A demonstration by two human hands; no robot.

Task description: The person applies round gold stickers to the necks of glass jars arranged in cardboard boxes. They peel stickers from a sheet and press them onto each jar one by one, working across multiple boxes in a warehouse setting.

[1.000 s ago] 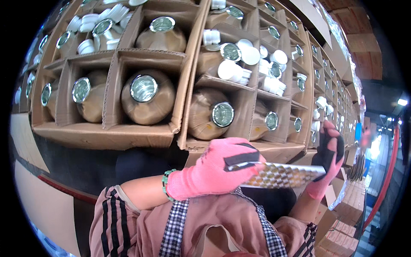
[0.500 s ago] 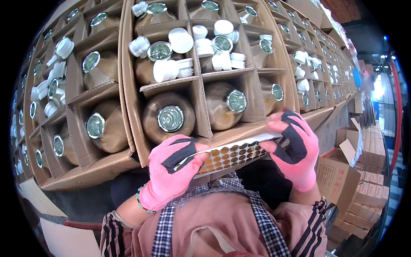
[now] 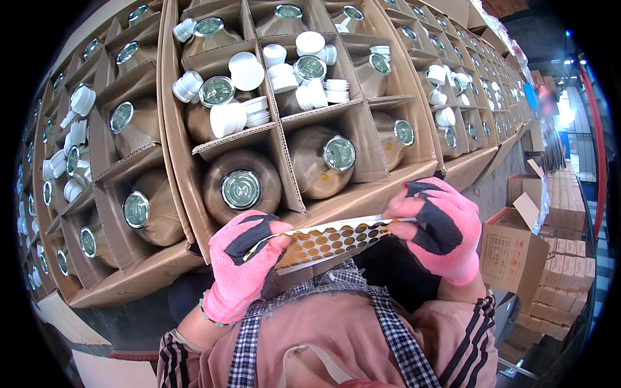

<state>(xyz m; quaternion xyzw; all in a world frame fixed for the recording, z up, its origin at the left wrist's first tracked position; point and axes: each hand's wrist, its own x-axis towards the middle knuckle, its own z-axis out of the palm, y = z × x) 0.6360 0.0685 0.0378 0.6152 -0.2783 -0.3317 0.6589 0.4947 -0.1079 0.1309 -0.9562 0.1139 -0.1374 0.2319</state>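
Note:
A sheet of round gold stickers point(image 3: 333, 242) with a white backing is stretched between my hands, its upper edge slightly bent. My left hand point(image 3: 242, 268), in a pink and black glove with bare fingertips, pinches the left end. At the other end, my right hand point(image 3: 443, 236), gloved alike, grips the sheet between thumb and fingers. Just beyond it stands a cardboard box point(image 3: 343, 205) with dividers, holding large round glass bottles. The nearest are one bottle point(image 3: 240, 189) facing up and another bottle point(image 3: 326, 165) with a gold dot on its shoulder.
White ribbed plastic caps point(image 3: 246, 71) lie in clusters around the bottle necks. A second box of bottles point(image 3: 152, 200) adjoins on the left, and more boxes run off to the far right. An open carton point(image 3: 511, 252) and stacked small boxes point(image 3: 566, 278) stand at the right.
My right fingers have come down and closed on the sheet's right end. Both hands and the sheet sit slightly further left, and the view has shifted a little.

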